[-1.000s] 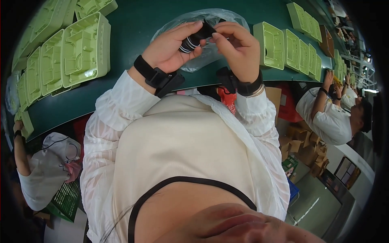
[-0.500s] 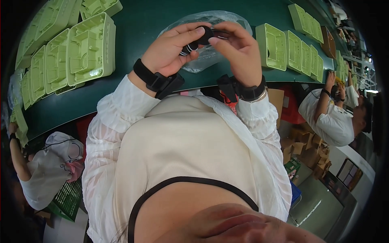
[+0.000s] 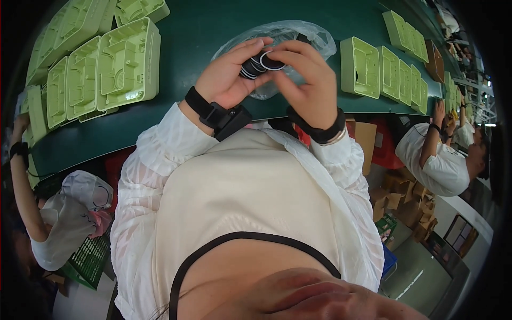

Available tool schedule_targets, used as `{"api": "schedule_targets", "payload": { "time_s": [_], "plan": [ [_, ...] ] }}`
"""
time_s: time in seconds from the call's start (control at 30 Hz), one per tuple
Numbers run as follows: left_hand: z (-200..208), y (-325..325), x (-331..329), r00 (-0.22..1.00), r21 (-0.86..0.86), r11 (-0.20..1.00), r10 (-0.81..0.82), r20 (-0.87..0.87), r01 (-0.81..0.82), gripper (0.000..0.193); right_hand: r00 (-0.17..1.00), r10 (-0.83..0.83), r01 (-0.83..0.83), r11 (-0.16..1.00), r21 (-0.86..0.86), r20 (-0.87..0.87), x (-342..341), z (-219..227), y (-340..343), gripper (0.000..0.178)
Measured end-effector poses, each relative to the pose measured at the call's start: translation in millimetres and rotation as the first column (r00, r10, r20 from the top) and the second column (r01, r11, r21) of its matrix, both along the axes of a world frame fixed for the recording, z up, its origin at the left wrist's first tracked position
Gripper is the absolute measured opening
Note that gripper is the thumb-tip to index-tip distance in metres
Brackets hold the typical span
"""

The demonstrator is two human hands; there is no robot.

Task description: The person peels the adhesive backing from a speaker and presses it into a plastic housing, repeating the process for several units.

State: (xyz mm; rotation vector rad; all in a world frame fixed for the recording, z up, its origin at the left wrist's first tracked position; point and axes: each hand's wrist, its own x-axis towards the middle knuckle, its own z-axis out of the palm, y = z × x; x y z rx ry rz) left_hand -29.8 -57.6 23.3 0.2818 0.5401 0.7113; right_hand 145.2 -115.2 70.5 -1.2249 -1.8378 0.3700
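My left hand (image 3: 224, 74) is closed round a short stack of black round pieces with pale rims (image 3: 249, 68). At the right end of that stack, the fingers of my right hand (image 3: 309, 77) pinch a black disc with a silvery rim (image 3: 272, 62), which is tilted so its round face shows. Disc and stack touch or nearly touch; my fingers hide part of both. Beneath and behind my hands a clear plastic bag (image 3: 322, 40) lies on the green worktable (image 3: 186, 32), with a small dark piece (image 3: 303, 38) at it.
Light green plastic housings stand in rows at the left (image 3: 128, 64) and right (image 3: 360, 66). A brown box (image 3: 434, 61) is beyond the right row. Co-workers sit at both sides; the left one's hand (image 3: 21, 121) is at a housing. Cardboard boxes (image 3: 408, 197) lie behind at right.
Both hands have come slightly nearer to me. The silvery-rimmed disc now shows at the stack's end, where a plain black face showed before. The left co-worker's arm has reached farther in, beside the housings.
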Motion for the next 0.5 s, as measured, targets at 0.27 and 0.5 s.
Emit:
{"api": "schedule_targets", "payload": {
  "time_s": [0.27, 0.5],
  "plan": [
    [11.6, 1.2, -10.4, 0.971, -0.065, 0.989, -0.119, 0.207, 0.135, 0.028, 1.000, -0.012, 0.011, 0.992, 0.125, 0.012, -3.6, -2.6, -2.7, 0.033],
    [11.3, -5.0, -22.2, 0.995, -0.013, 0.995, -0.098, -0.018, 0.098, 0.031, 0.969, -0.002, -0.041, 0.985, 0.168, 0.249, 12.6, 6.3, -1.3, 0.026]
  ]
}}
